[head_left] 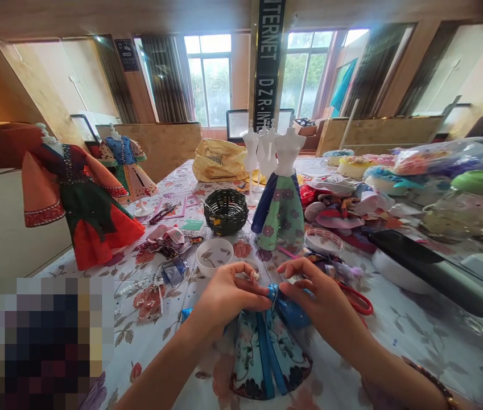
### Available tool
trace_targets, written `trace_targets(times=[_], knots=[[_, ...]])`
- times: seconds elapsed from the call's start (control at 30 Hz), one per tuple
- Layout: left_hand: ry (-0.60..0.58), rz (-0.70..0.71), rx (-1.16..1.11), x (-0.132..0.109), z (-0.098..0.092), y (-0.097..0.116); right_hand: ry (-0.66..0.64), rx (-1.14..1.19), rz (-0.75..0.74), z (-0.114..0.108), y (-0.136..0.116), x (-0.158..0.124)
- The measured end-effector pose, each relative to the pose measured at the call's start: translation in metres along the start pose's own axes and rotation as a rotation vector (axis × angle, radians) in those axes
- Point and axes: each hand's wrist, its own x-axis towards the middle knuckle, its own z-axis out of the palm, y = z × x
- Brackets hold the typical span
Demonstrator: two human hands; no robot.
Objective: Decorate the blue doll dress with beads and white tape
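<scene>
A small doll dress (253,347) lies upright toward me on the table, pale with dark floral patterns and blue ribbon (267,353) down its front. My left hand (228,293) is closed at the dress's blue collar, the thumb pressed against it. Small pearl-like beads show by its curled index finger. On the other side of the collar, my right hand (316,290) has its thumb and forefinger apart, the fingertips close to the collar. Whether they touch it is hard to see. Shiny blue fabric (294,312) shows under my right hand.
Beyond my hands stand a white ring-shaped container (214,257), a dark woven basket (226,212) and a dressed mannequin (284,199). Red-handled scissors (358,299) and a black case (433,273) lie right. Dressed dolls (83,199) stand left, beads (156,290) nearer.
</scene>
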Motion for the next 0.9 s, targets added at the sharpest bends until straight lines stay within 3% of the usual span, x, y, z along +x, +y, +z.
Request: trace_targets(times=[0.57, 0.9], knots=[[-0.041, -0.002, -0.027, 0.002, -0.001, -0.007, -0.032, -0.208, -0.053, 0.004, 0.003, -0.003], [-0.085, -0.05, -0.136, 0.005, -0.003, -0.011, 0.044, -0.406, -0.374, 0.008, 0.004, -0.008]])
